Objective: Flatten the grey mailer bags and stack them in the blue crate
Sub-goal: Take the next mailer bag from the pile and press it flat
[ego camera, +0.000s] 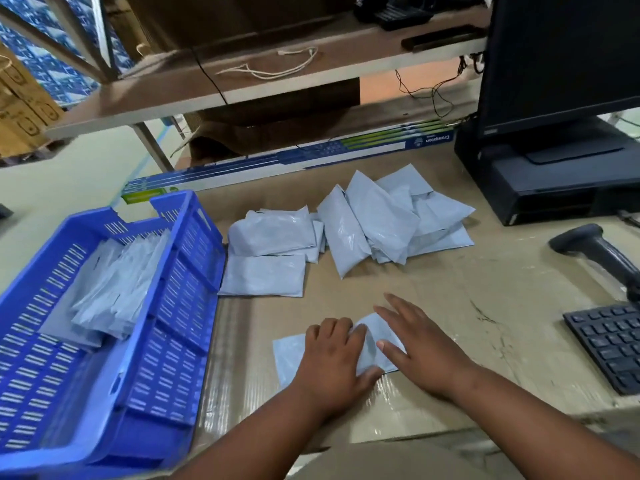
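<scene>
Cardboard sheeting, partly taped and glossy, covers the table [450, 271] I am working at, with a shelf above and a monitor [561, 64] to the right. Directly in front of me lies one grey mailer [372, 344], thin, smooth plastic, its long axis running left to right. My left hand [332, 358] lies on its middle with the fingers curled down onto the film, pressing rather than clearly gripping; my right hand [419, 344] lies flat, fingers straight and spread, over its right end. Both hands are on it, so neither needs to reach.

A blue crate [194, 271], slotted hard plastic, stands to my left, just beside the mailer; a slanted stack [110, 289] of flattened bags already lies inside. I judge the coming move goes leftward, and the left hand is nearer. Beyond the hands, a loose pile [381, 220] of puffy, creased bags waits, well apart from the crate's far end.
</scene>
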A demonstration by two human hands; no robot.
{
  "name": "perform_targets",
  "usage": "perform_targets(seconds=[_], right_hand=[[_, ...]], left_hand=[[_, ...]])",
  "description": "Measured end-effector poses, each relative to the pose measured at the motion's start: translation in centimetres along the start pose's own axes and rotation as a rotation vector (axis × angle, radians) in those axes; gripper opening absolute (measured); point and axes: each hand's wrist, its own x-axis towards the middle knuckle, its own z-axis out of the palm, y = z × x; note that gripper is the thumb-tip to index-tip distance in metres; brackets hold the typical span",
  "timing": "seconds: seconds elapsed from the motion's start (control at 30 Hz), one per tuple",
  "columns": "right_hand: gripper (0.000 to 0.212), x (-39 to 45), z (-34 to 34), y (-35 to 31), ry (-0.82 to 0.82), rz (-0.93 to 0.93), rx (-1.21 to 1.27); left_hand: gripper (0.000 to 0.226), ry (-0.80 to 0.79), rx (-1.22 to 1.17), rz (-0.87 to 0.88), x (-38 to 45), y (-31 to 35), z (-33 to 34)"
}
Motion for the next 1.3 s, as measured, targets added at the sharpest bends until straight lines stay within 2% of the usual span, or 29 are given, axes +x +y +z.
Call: perform_targets(seconds=[0.23,0.43,0.67,0.77,1.0,1.3], right_hand=[[0.073,-2.6,1.0,1.0,-0.062,-0.012,-0.187],[0.070,-4.6,1.2,0.9,-0.071,0.022,-0.300],[0.068,-2.2,0.0,-1.7,0.027,0.052,-0.224],[0.065,0.0,-0.4,-2.7,0.036,0.029,-0.279],[0.073,-0.1,1.7,-2.2,-0.120,0.020,-0.430],[0.070,-0.2,2.5,-1.1,-0.115,-0.002,-0.452]], left_hand=[[0.066,0.096,-0.109,0.132,-0.6,0.6,1.7],[0.067,-0.043,-0.060,0.207,-0.7,-1.8,1.4],[0.062,0.065,-0.047,-0.050,-1.4,-1.0,-1.1],[0.060,0.037,-0.026,-0.046,-0.3,0.8,-0.9],[0.062,-0.098,0.002,-0.150,0.4,3.4,2.0],[0.069,-0.121,0.028,-0.140,0.3,3.3,2.4]])
